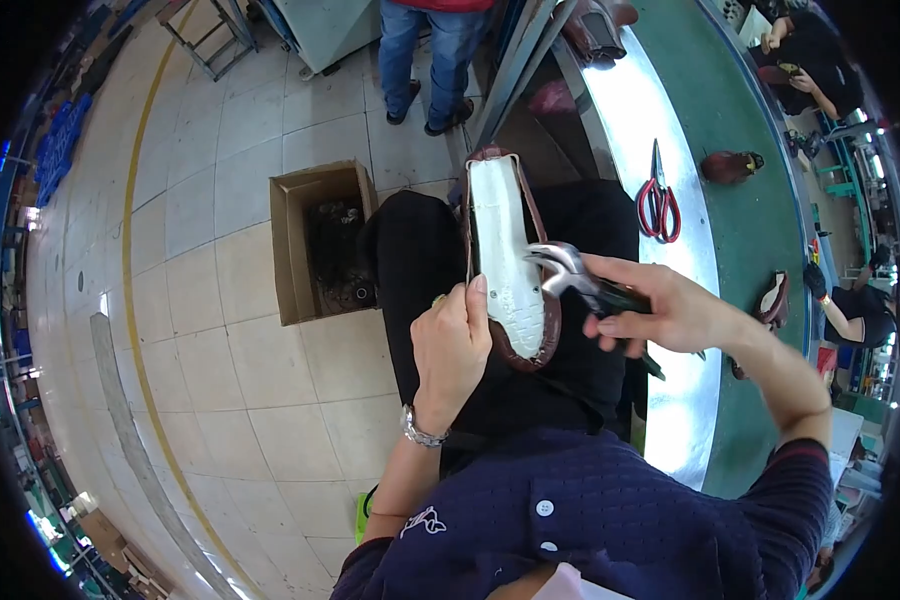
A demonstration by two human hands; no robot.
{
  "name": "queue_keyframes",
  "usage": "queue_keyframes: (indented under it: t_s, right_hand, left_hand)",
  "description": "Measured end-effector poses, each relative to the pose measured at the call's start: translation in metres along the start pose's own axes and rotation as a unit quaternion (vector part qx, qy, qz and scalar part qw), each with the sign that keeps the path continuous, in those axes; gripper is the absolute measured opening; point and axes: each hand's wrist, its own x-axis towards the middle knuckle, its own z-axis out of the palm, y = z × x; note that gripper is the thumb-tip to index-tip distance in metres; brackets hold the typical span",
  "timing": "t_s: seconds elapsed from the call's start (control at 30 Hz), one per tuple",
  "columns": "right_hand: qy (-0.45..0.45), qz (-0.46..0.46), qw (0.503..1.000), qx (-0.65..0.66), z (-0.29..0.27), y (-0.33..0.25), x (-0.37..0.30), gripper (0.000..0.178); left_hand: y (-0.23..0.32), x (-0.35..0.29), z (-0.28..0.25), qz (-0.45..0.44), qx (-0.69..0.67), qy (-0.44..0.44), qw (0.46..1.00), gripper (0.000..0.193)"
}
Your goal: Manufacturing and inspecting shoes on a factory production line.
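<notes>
A brown leather shoe (pixel 552 325) rests sole side up across my lap, with its white underside (pixel 500 220) facing me. Small dark spots, perhaps nail heads, dot the lower half of that underside. My left hand (pixel 452 335) grips the shoe's left edge, thumb on top and the other fingers mostly hidden. In my right hand (pixel 660 305) is a pair of pincers (pixel 562 266) with a silver head and dark handles. Its curved jaws are close to the right edge of the underside; whether they touch it I cannot tell.
Red-handled scissors (pixel 658 208) lie on the shiny metal bench edge (pixel 685 400) at my right. Beyond it, a green belt (pixel 735 230) carries brown shoes (pixel 730 167). A cardboard box (pixel 283 250) with dark contents stands left of my knees. Someone in jeans (pixel 405 50) stands ahead.
</notes>
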Motion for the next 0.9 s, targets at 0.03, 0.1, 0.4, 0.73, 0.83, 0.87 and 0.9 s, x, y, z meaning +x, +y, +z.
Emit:
queue_keyframes:
  t_s: [0.03,0.1,0.4,0.73,0.83,0.87,0.9]
  right_hand:
    - [-0.029,-0.002,0.997,-0.071,0.001,-0.012,0.006,0.063]
    - [-0.045,-0.07,0.962,-0.26,0.004,-0.018,0.022,0.063]
    - [-0.002,-0.095,0.864,-0.495,0.022,-0.016,0.023,0.072]
    - [0.039,-0.124,0.916,-0.38,0.027,0.003,0.02,0.07]
    - [-0.085,-0.05,0.927,-0.361,-0.008,-0.036,0.03,0.067]
    - [-0.107,-0.08,0.902,-0.41,-0.015,-0.052,0.037,0.061]
    - [-0.061,-0.149,0.88,-0.447,-0.018,-0.065,0.039,0.062]
  left_hand:
    - [-0.003,0.0,-0.003,-0.032,-0.058,-0.041,0.997,0.038]
    - [-0.006,0.0,-0.006,-0.063,-0.118,-0.082,0.988,0.036]
    - [0.005,0.005,-0.019,-0.053,-0.06,-0.192,0.978,0.043]
    - [-0.005,0.038,0.029,-0.262,-0.741,-0.168,0.595,0.075]
    - [0.001,0.043,0.024,-0.25,-0.695,-0.17,0.653,0.073]
    - [-0.001,0.043,0.024,-0.258,-0.66,-0.169,0.686,0.072]
    - [-0.007,0.043,0.024,-0.258,-0.659,-0.163,0.688,0.072]
